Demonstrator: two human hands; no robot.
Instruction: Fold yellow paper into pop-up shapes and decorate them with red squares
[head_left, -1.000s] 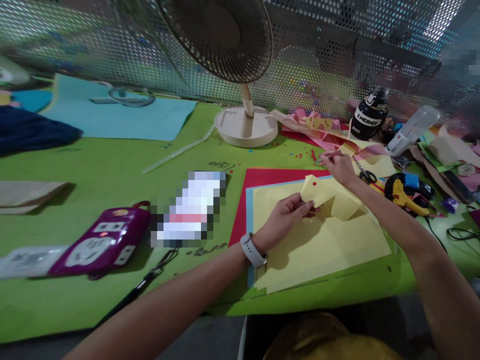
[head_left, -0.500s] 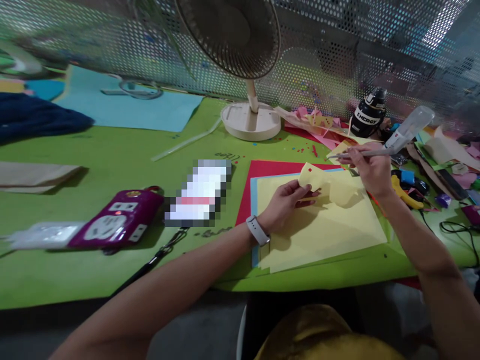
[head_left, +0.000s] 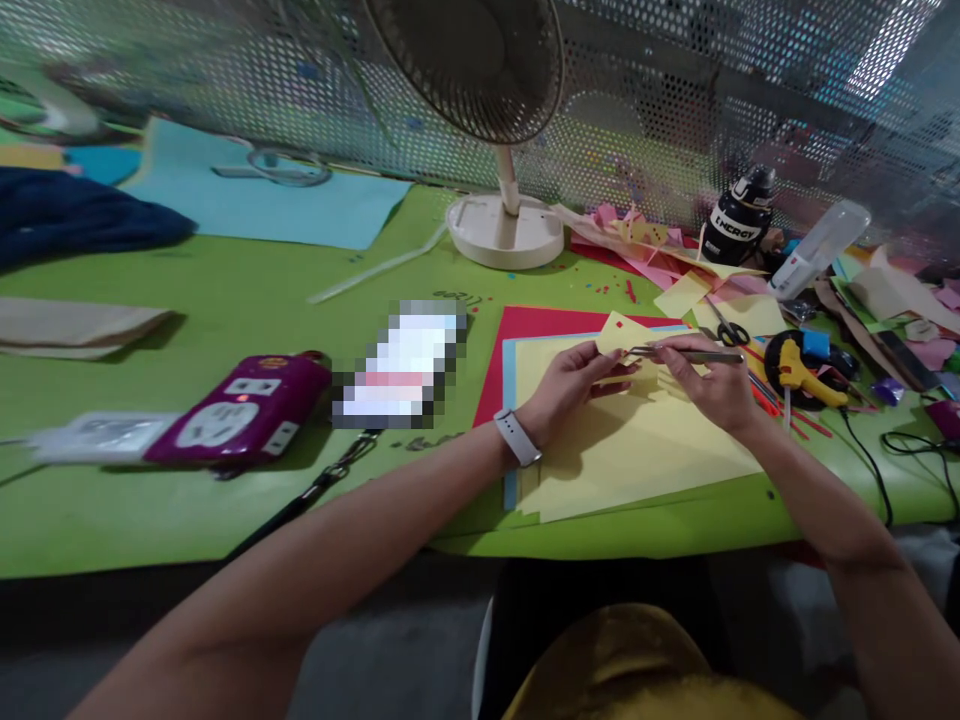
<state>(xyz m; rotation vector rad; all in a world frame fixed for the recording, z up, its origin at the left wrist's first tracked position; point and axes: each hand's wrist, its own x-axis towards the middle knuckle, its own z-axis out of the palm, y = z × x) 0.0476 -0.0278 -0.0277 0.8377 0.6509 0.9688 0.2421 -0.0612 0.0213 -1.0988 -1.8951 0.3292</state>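
Note:
My left hand [head_left: 574, 385], with a white watch on its wrist, pinches a folded yellow paper piece [head_left: 619, 335] that carries small red squares. My right hand [head_left: 709, 385] grips thin metal tweezers [head_left: 686, 354], laid sideways with the tip at the paper piece next to my left fingers. Both hands hover over a stack of yellow, blue and red paper sheets [head_left: 637, 460] on the green table cover [head_left: 225, 300].
A white desk fan [head_left: 504, 225] stands behind the sheets. Scissors [head_left: 729, 328], a yellow glue gun [head_left: 802, 380], a black bottle [head_left: 739, 222], a white glue bottle [head_left: 817, 250] and paper scraps crowd the right. A purple power strip [head_left: 240, 412] lies to the left.
My right hand lifted the tweezers from the scrap pile at the back and brought them down and left to the yellow paper piece. My left hand kept holding the piece.

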